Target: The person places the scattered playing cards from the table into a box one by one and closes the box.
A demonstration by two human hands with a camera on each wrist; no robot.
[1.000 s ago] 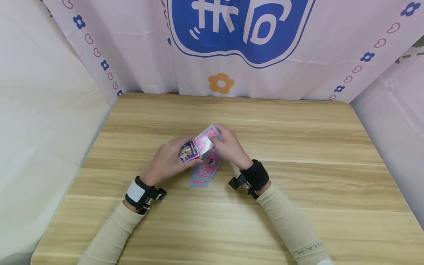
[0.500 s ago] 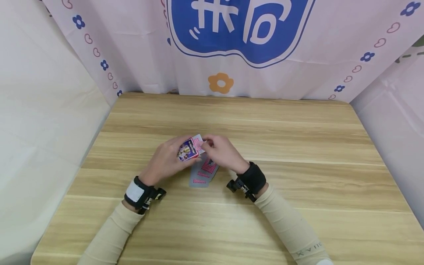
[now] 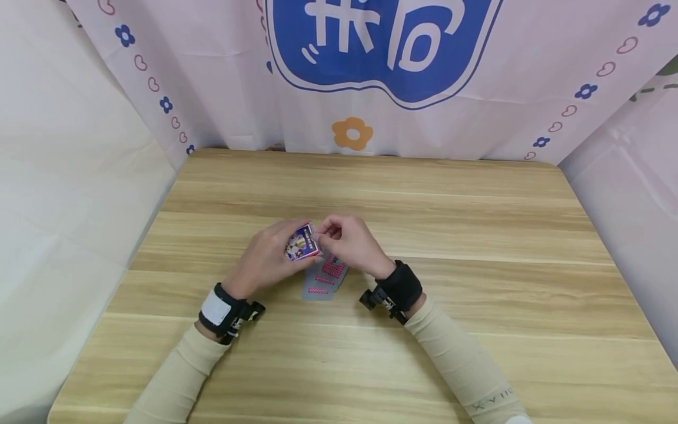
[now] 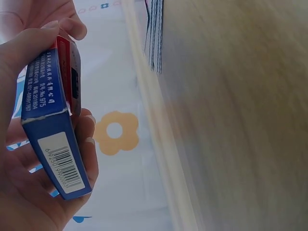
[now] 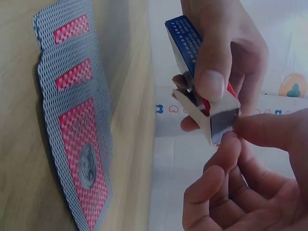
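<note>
Fingers: left hand (image 3: 267, 257) grips the card box (image 3: 301, 242); right hand (image 3: 352, 244) pinches cards at its mouth.
Done: some cards boxed.
Left: fanned cards (image 3: 324, 277) on table (image 3: 477, 247).

You've got a blue box (image 4: 50, 120) w/ red top edge, white barcode patch. Cards (image 5: 77, 125): grey-blue crosshatch backs w/ red-pink checked panels. Table (image 3: 477, 235) light wood grain. Curtain (image 3: 212, 70) pale pink, blue and orange flowers.

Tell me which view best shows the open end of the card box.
Right wrist: the card box turns its open end to the camera, with the right hand at it. Head shows only its printed face; left wrist shows its barcode end.
</note>
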